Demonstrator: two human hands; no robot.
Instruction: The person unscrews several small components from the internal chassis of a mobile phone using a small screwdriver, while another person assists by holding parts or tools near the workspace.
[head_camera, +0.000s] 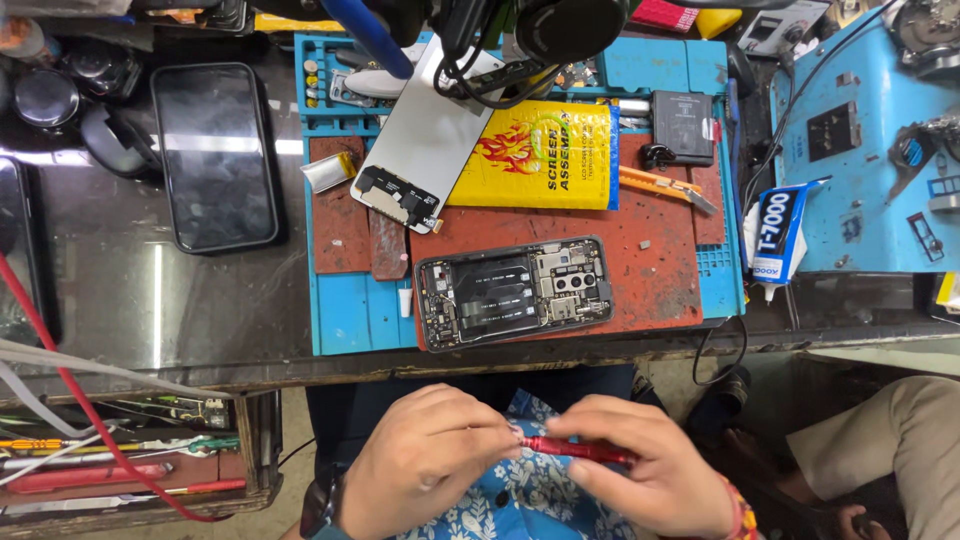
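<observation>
Low in the head view, over my lap, my left hand (428, 460) and my right hand (650, 470) both grip a slim red screwdriver (575, 448) held level between them. The left fingers pinch its tip end, the right hand wraps the handle. Above them on the blue work mat (350, 310) lies an opened phone (515, 292) with its back off, battery and circuit board exposed. Neither hand touches the phone.
A silver display panel (415, 140) and a yellow parts packet (540, 155) lie at the mat's far side. An intact dark phone (215, 155) rests on the glossy table to the left. A glue tube (778, 240) sits right. An open tool drawer (120, 460) holds several tools at lower left.
</observation>
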